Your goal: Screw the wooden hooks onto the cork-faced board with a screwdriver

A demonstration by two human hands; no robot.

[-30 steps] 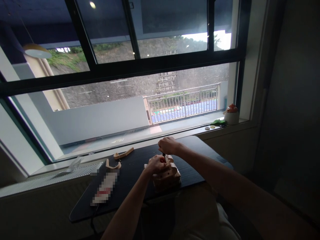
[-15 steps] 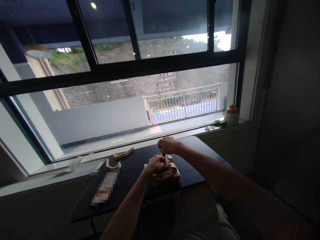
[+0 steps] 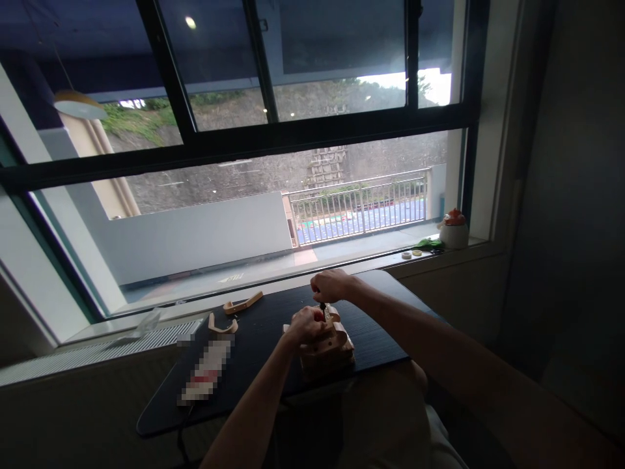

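Observation:
A light wooden assembly (image 3: 328,348) with round holes stands on a small dark table (image 3: 254,365) in front of me. My left hand (image 3: 305,324) is closed on its upper left part. Just above it, my right hand (image 3: 333,285) is closed round a small dark tool (image 3: 322,305) that points straight down into the top of the wood. Two loose curved wooden pieces lie to the left, one (image 3: 243,302) near the window side and another (image 3: 221,324) closer to me.
A blurred flat packet (image 3: 204,369) lies on the table's left part. Behind the table runs a window sill with a small white pot with an orange lid (image 3: 454,229) and green bits at the right. A dark wall stands at the right.
My view has dipped slightly, so everything sits a little lower in the picture. Both hands stay on the wooden assembly and the tool, with hardly any shift.

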